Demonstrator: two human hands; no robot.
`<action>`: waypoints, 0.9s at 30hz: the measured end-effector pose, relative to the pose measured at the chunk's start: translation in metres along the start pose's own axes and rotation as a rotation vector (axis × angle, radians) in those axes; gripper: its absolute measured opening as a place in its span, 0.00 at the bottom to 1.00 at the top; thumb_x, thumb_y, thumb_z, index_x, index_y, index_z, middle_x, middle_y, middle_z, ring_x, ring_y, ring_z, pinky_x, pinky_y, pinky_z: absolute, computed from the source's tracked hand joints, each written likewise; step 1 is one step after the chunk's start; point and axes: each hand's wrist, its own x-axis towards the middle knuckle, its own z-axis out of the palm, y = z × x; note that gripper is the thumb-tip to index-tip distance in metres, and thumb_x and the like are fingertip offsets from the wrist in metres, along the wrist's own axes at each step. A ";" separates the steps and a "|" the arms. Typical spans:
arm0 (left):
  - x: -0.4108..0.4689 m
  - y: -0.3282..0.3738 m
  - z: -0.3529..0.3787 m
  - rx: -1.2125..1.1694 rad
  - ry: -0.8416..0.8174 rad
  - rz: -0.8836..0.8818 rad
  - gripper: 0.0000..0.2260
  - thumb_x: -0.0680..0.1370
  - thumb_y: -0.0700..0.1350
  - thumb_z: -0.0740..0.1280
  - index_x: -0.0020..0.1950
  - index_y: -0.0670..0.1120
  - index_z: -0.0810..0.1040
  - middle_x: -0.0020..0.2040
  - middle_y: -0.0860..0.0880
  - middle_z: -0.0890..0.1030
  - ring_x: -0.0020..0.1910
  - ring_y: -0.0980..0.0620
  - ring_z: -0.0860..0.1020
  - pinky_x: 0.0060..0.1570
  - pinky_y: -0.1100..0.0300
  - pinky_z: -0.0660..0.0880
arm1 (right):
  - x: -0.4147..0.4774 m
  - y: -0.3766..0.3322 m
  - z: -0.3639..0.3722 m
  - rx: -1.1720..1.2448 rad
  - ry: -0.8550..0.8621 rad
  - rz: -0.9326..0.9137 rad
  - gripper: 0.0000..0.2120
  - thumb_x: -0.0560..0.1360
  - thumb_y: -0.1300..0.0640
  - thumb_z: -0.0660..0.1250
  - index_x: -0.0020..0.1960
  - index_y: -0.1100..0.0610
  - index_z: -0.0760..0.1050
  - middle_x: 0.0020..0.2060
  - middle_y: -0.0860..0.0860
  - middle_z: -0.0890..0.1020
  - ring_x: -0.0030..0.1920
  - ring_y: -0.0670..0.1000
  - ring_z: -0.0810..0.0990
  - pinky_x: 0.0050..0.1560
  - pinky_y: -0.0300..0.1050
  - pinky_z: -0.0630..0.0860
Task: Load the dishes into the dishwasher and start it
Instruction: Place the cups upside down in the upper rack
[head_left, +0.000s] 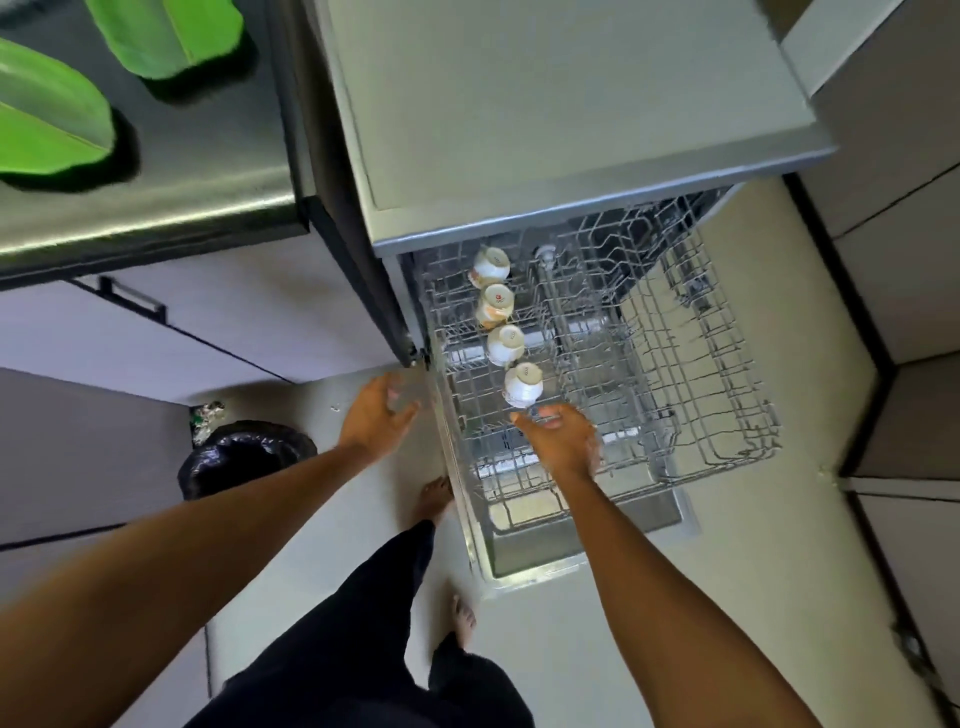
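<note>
The right hand (563, 444) hovers over the pulled-out grey wire dishwasher rack (675, 364), its grip loose and holding nothing. Its fingertips are just short of the nearest of four small white ceramic cups (523, 385), set mouth-down in a row along the rack's left side. The left hand (376, 415) is spread open beside the rack's edge, seemingly empty, though blurred. The cups look light, hard, glazed and easily chipped, so take one round its body, not its thin rim. Two bright green plates (52, 114) lie on the dark tabletop (208, 156)
</note>
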 end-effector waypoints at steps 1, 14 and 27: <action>-0.011 -0.010 -0.008 -0.008 0.027 -0.018 0.17 0.77 0.49 0.70 0.64 0.46 0.75 0.58 0.46 0.78 0.46 0.47 0.79 0.50 0.57 0.70 | -0.009 -0.004 0.002 0.009 -0.015 -0.038 0.27 0.59 0.29 0.75 0.46 0.48 0.79 0.41 0.46 0.85 0.42 0.51 0.83 0.48 0.51 0.82; -0.233 -0.174 -0.157 -0.024 0.558 -0.208 0.09 0.74 0.43 0.69 0.53 0.44 0.82 0.49 0.44 0.80 0.49 0.41 0.79 0.50 0.53 0.73 | -0.191 -0.123 0.101 -0.321 -0.249 -0.701 0.19 0.69 0.32 0.69 0.43 0.47 0.78 0.42 0.46 0.85 0.48 0.54 0.83 0.50 0.47 0.78; -0.470 -0.369 -0.286 0.102 1.050 -0.523 0.13 0.73 0.46 0.67 0.56 0.46 0.81 0.52 0.47 0.78 0.52 0.44 0.75 0.54 0.56 0.70 | -0.499 -0.226 0.347 -0.480 -0.686 -1.496 0.13 0.74 0.42 0.70 0.52 0.49 0.81 0.42 0.47 0.84 0.49 0.53 0.82 0.46 0.44 0.74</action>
